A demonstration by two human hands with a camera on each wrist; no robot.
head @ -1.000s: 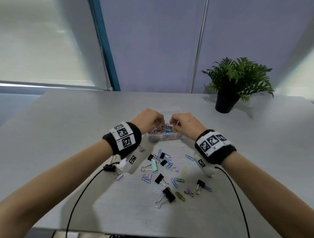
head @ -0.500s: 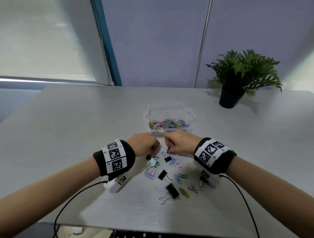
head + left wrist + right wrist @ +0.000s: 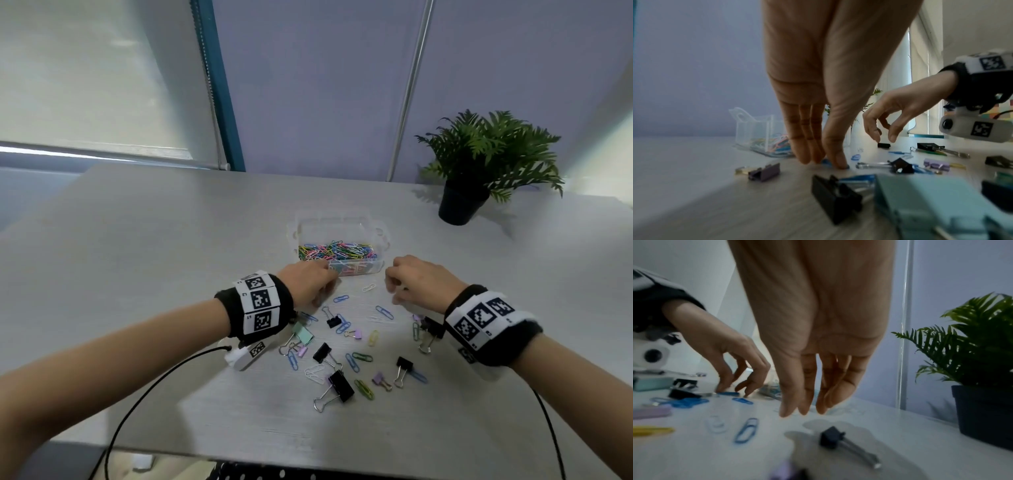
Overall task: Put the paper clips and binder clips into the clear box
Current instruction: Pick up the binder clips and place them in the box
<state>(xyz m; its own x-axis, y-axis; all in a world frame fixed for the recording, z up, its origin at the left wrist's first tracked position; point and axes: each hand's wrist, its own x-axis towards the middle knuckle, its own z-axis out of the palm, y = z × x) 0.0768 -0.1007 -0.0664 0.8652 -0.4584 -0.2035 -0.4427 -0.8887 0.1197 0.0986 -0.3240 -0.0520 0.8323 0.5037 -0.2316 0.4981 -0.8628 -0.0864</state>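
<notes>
The clear box (image 3: 383, 236) stands mid-table, its bottom covered with coloured paper clips. In front of it lie loose paper clips and binder clips, among them a mint binder clip (image 3: 303, 334) and a large black one (image 3: 340, 387). My left hand (image 3: 317, 291) (image 3: 824, 160) points down at the table and pinches a blue paper clip (image 3: 826, 161) (image 3: 728, 393) between thumb and fingers, just left of the box's near corner. My right hand (image 3: 394, 287) (image 3: 803, 410) hovers with loosely curved fingers and holds nothing, above a small black binder clip (image 3: 832, 438) (image 3: 884, 145).
A potted plant (image 3: 479, 171) (image 3: 982, 410) stands at the table's back right. Black cables run from both wrists over the front table edge (image 3: 308, 452). A window blind and purple wall lie behind.
Both hands came back from over the box to the loose clips, then moved apart. The left went down onto a blue paper clip; the right went to the right side.
</notes>
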